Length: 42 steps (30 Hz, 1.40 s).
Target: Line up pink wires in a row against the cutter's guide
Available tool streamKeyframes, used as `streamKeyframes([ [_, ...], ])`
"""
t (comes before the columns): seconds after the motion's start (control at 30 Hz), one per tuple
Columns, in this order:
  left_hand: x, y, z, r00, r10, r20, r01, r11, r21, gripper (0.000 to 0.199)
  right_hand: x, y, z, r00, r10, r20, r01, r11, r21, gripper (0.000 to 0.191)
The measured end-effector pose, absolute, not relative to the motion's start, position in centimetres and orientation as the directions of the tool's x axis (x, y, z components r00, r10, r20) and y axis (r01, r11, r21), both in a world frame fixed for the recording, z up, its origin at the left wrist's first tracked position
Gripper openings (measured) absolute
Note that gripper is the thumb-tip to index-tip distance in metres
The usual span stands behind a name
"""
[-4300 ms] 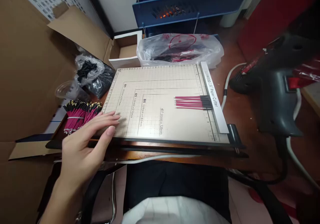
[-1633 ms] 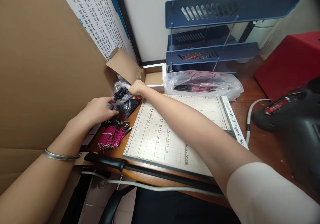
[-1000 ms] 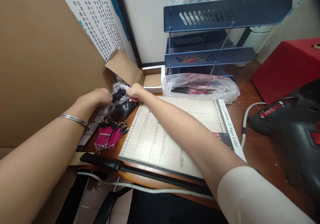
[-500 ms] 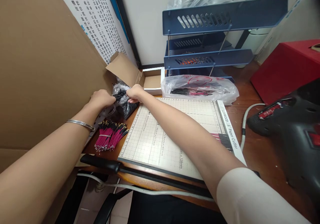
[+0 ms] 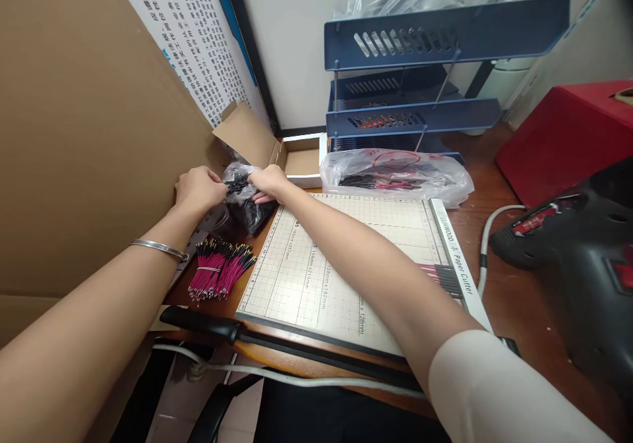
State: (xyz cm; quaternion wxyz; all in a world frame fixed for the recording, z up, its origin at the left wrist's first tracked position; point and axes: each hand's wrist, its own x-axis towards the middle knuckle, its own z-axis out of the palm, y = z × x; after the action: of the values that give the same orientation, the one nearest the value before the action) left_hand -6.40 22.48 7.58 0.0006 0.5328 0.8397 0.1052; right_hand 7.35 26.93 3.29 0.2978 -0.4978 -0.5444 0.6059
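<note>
A clear plastic bag (image 5: 254, 217) full of small black pieces stands at the far left of the desk, its mouth bunched and open. My right hand (image 5: 268, 184) reaches across from the right and pinches the bag's upper right edge. On the bag's other side, my left hand (image 5: 198, 189), with a silver bangle on its wrist, has its fingers closed at the left edge of the mouth. Black pieces show between the two hands. Just in front lies a bundle of magenta-and-black wires (image 5: 217, 270) with gold tips, tied with a pale band.
Under my right arm lies a paper cutter (image 5: 297, 278) with wires (image 5: 440, 277) at its right side; its black handle (image 5: 198, 323) runs along the front. Behind are an open box (image 5: 302, 159), a bag of wires (image 5: 395, 179) and blue trays (image 5: 410, 123). A dark machine (image 5: 588, 265) stands right.
My left fingers have lifted and curled a little at the bag's edge. The right hand stays at the bag, nearly unmoved. The view has shifted very slightly.
</note>
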Motion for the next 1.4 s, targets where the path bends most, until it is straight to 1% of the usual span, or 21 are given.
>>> streamKeyframes([
  [0.1,-6.1,22.6,7.5,-0.459,0.880,0.119,0.885,0.441,0.148,0.040,7.0,26.9,3.2,-0.290,0.920,-0.264,0.224,-0.203,-0.953,0.032],
  [0.2,-5.9,22.8,7.7,-0.443,0.889,0.113,0.894,0.428,0.133,0.043,6.8,26.6,3.2,-0.272,0.934,-0.232,0.248,-0.165,-0.955,0.030],
  [0.3,-5.9,22.9,8.2,-0.401,0.910,0.103,0.914,0.389,0.118,0.044,7.0,26.1,3.3,-0.287,0.935,-0.206,0.230,-0.141,-0.963,0.026],
  [0.37,-5.9,22.8,8.5,-0.375,0.921,0.110,0.925,0.364,0.107,0.041,7.0,25.9,3.2,-0.295,0.935,-0.197,0.202,-0.140,-0.969,0.024],
  [0.43,-5.9,22.5,8.8,-0.361,0.921,0.146,0.932,0.350,0.097,0.039,7.0,25.8,3.1,-0.294,0.936,-0.192,0.181,-0.143,-0.973,0.021],
  [0.53,-6.0,22.1,8.8,-0.335,0.918,0.212,0.942,0.322,0.094,0.043,6.6,26.0,2.9,-0.290,0.936,-0.199,0.172,-0.154,-0.973,0.020],
  [0.6,-6.1,21.9,8.7,-0.321,0.926,0.199,0.947,0.308,0.093,0.042,6.5,26.2,2.8,-0.288,0.937,-0.200,0.181,-0.152,-0.972,0.023],
  [0.7,-6.4,22.0,8.5,-0.318,0.940,0.125,0.947,0.308,0.095,0.037,6.5,26.4,2.6,-0.271,0.943,-0.196,0.227,-0.135,-0.964,0.023],
  [0.83,-6.5,22.1,8.4,-0.324,0.941,0.103,0.940,0.307,0.151,0.036,7.0,26.2,2.5,-0.237,0.959,-0.156,0.303,-0.079,-0.950,0.019],
  [0.93,-6.5,22.1,8.3,-0.333,0.939,0.084,0.927,0.310,0.210,0.034,7.3,25.9,2.7,-0.204,0.974,-0.100,0.347,-0.023,-0.937,0.029],
  [1.0,-6.5,22.1,8.2,-0.343,0.938,0.047,0.913,0.321,0.251,0.035,7.4,25.7,2.7,-0.191,0.979,-0.075,0.363,0.000,-0.932,0.034],
  [1.07,-6.5,22.1,8.1,-0.348,0.938,0.010,0.899,0.330,0.286,0.039,7.6,25.5,2.6,-0.191,0.979,-0.064,0.369,0.011,-0.929,0.035],
  [1.13,-6.6,22.1,8.1,-0.340,0.941,0.006,0.899,0.323,0.296,0.042,7.7,25.3,2.4,-0.193,0.979,-0.065,0.370,0.012,-0.929,0.035],
  [1.2,-6.6,22.1,8.1,-0.321,0.945,0.055,0.919,0.297,0.260,0.041,7.8,25.3,2.2,-0.196,0.978,-0.073,0.371,0.005,-0.928,0.033],
  [1.27,-6.5,21.9,8.1,-0.293,0.950,0.109,0.944,0.269,0.192,0.040,7.8,25.3,2.2,-0.215,0.973,-0.084,0.370,0.001,-0.929,0.031],
  [1.4,-6.1,21.1,8.3,-0.239,0.960,0.148,0.971,0.233,0.057,0.040,7.8,25.5,2.7,-0.295,0.949,-0.112,0.370,0.005,-0.929,0.025],
])
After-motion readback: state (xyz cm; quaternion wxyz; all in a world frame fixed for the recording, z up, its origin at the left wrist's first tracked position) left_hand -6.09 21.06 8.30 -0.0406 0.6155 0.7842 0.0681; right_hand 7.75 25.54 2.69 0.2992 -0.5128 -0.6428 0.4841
